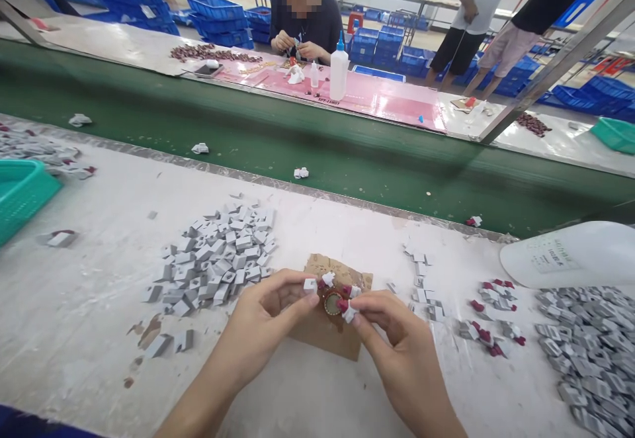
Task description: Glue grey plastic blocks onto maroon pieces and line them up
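Observation:
Between thumb and index finger, my left hand (pixel 270 319) pinches a small light grey block (pixel 310 285). My right hand (pixel 397 339) holds a small white and dark red piece (pixel 348 309) by its white part, just right of a round cap (pixel 333 303). That cap rests on a torn sheet of brown cardboard (pixel 330 340) beneath both hands. Two other white and red pieces, one at the cap's upper left (pixel 327 280) and one at its upper right (pixel 352 291), lie on the cardboard. A heap of grey blocks (pixel 223 259) is left of the cardboard.
Joined red and grey pieces (pixel 489 339) lie to the right, beside a white bottle (pixel 570 253) on its side and a larger grey heap (pixel 590 345). A teal basket (pixel 24 193) stands at the left. Beyond a green conveyor belt (pixel 248 160), a person works seated.

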`<state>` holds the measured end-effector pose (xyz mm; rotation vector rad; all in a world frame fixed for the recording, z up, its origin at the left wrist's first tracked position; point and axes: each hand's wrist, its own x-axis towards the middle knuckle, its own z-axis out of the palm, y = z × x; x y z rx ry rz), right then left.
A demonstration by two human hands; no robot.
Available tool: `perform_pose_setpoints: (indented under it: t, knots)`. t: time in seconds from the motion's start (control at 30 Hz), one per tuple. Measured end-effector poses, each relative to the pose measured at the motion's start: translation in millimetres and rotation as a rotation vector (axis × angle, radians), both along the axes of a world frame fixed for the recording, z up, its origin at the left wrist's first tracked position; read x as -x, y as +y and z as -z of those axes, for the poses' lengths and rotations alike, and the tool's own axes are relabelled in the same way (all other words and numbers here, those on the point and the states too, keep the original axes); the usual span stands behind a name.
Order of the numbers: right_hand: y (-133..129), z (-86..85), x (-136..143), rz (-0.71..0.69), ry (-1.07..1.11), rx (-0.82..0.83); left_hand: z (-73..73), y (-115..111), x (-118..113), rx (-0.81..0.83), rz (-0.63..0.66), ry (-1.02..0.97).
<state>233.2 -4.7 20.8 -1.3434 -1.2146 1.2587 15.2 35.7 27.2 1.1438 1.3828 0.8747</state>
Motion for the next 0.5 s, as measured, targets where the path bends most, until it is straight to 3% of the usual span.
perform_pose_setpoints:
  t: [0.17, 0.3, 0.5]
  knots:
    - [6, -1.9, -2, 0.087, 0.371, 0.193, -10.7, 4, -21, -0.012, -0.002, -0.132]
    - [10, -7.1, -2, 0.075, 0.412, 0.146, -16.9, 5, -36, 0.015, 0.096, -0.216]
    - [7, -6.7, -4, 0.057, 0.397, 0.103, -17.1, 4, -41, -0.007, 0.177, -0.145]
